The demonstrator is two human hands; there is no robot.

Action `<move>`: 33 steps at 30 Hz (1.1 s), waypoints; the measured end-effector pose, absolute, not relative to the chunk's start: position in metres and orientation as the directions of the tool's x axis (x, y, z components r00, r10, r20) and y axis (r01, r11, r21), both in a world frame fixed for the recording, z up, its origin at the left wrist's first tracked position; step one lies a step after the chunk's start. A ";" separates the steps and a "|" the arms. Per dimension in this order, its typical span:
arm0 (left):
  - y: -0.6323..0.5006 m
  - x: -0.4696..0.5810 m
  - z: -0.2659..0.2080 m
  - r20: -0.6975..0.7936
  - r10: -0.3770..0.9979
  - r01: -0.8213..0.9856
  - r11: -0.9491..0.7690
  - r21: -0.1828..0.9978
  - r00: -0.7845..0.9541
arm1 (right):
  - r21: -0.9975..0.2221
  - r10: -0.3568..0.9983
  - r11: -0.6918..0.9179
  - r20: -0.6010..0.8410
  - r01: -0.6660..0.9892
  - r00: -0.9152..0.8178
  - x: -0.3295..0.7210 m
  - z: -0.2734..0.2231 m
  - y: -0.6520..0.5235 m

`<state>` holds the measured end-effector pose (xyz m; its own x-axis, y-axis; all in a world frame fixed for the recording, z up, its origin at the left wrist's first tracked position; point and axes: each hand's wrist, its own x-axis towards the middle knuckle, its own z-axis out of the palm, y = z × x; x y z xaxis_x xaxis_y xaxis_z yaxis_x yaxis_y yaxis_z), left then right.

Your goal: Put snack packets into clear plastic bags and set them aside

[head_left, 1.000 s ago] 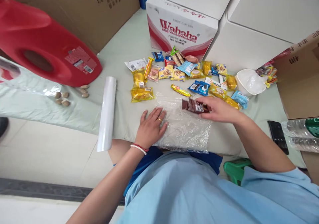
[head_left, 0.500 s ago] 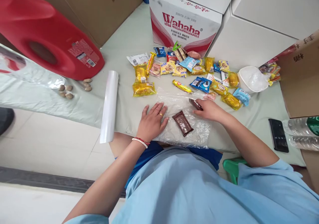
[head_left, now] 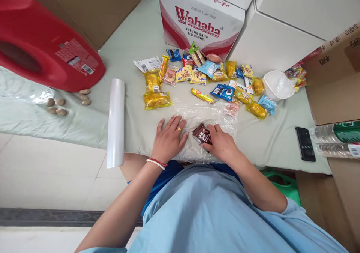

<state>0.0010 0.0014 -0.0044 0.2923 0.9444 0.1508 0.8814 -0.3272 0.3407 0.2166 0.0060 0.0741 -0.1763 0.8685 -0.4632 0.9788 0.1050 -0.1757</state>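
My left hand (head_left: 169,138) lies flat with its fingers stretched out, at the left edge of a see-through plastic sheet (head_left: 197,110) on the covered table. Between the thumb and fingers of my right hand (head_left: 222,142) is a brown snack packet (head_left: 203,134) marked COCOA. It rests over a second brown packet, of which only edges show. Both packets are on the plastic sheet, to the right of my left hand. Just beyond the sheet lies a yellow stick-shaped packet (head_left: 201,95), and a small pink packet (head_left: 232,109) sits at its right side.
Several wrapped snacks (head_left: 184,74) lie in front of a Wahaha box (head_left: 201,24). A plastic roll (head_left: 116,123) is at the left, near a large red jug (head_left: 70,57) and several brown nuts (head_left: 60,102). Rightward are a white bowl (head_left: 270,84), a phone (head_left: 305,144) and bottles (head_left: 332,133).
My right hand has carried its brown packet left and toward me, onto the other brown packet. My left hand stays flat in place. The view has shifted slightly.
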 end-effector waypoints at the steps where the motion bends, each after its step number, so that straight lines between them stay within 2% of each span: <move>1: 0.001 0.001 -0.004 0.153 0.944 0.878 -0.327 0.350 0.291 | -0.184 0.873 0.104 -0.454 0.977 -0.179 0.219 0.075 0.004; 6: 0.001 0.000 -0.004 0.159 0.945 0.858 -0.327 0.396 0.287 | -0.282 0.931 0.070 -0.326 0.957 -0.164 0.245 0.078 0.005; 8: 0.000 0.000 -0.004 0.163 0.943 0.856 -0.331 0.398 0.289 | -0.395 0.925 0.053 -0.326 0.917 -0.194 0.254 0.080 0.009; 11: 0.000 -0.001 -0.004 0.164 0.943 0.858 -0.331 0.392 0.290 | -0.652 0.866 -0.013 -0.387 0.758 -0.317 0.260 0.081 0.017; 12: 0.000 -0.001 -0.005 0.163 0.944 0.859 -0.330 0.391 0.288 | -0.710 0.852 -0.054 -0.400 0.702 -0.339 0.259 0.081 0.018; 14: -0.001 -0.001 -0.005 0.162 0.944 0.860 -0.328 0.390 0.286 | -0.753 0.843 -0.123 -0.423 0.646 -0.333 0.255 0.077 0.020; 20: -0.001 -0.001 -0.005 0.164 0.943 0.866 -0.330 0.376 0.289 | -0.620 0.875 -0.155 -0.448 0.770 -0.184 0.242 0.060 -0.001; 22: -0.001 -0.001 -0.005 0.166 0.943 0.866 -0.331 0.376 0.289 | -0.532 0.914 -0.124 -0.390 0.838 -0.112 0.238 0.058 -0.014; 25: 0.000 -0.001 -0.005 0.170 0.940 0.863 -0.339 0.374 0.295 | -0.335 0.946 -0.086 -0.324 0.938 -0.029 0.227 0.058 -0.030; 29: 0.000 -0.001 -0.005 0.169 0.942 0.859 -0.335 0.388 0.291 | -0.128 0.923 -0.045 -0.386 0.991 -0.008 0.208 0.062 -0.033; 33: -0.001 0.000 -0.005 0.174 0.942 0.853 -0.335 0.401 0.288 | -0.081 0.914 0.019 -0.402 0.997 -0.051 0.206 0.069 -0.021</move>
<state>-0.0005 -0.0009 -0.0047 0.2881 0.9417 0.1738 0.8527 -0.3349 0.4009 0.2058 -0.0206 0.0686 -0.0506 0.9141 -0.4023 0.9965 0.0194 -0.0813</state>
